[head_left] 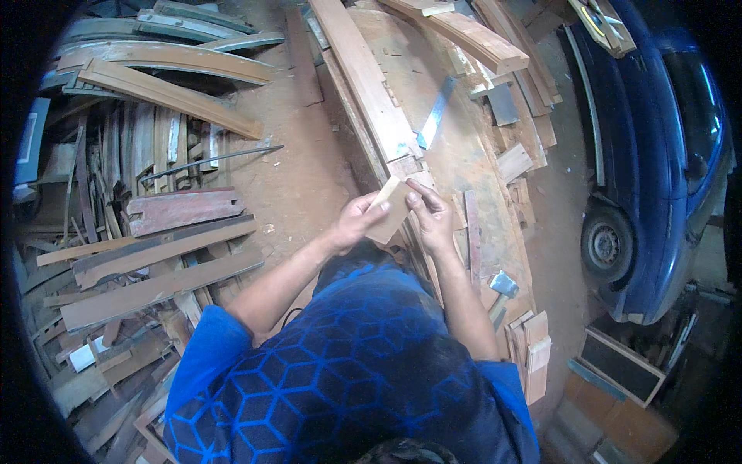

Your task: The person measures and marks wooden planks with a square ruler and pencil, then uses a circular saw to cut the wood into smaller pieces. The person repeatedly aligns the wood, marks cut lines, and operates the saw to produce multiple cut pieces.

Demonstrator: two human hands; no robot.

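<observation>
Close to my body, both hands hold a small, pale wooden block (389,220) tilted between them. My left hand (354,222) grips its left side, with the thumb lying across its face. The fingers of my right hand (430,215) are pinched at the block's upper right corner. Just beyond the hands lies a long wooden beam (359,81) with notches cut near its close end. A shiny flat metal blade (439,110) lies slantwise on the workbench (456,158), to the right of the beam.
A tool with a metal head (504,284) rests on the bench's right side, near stacked wood pieces (533,352). Scrap timber (158,255) is heaped on the left floor. A blue car (649,178) stands at the right. More planks (464,39) lie at the far end.
</observation>
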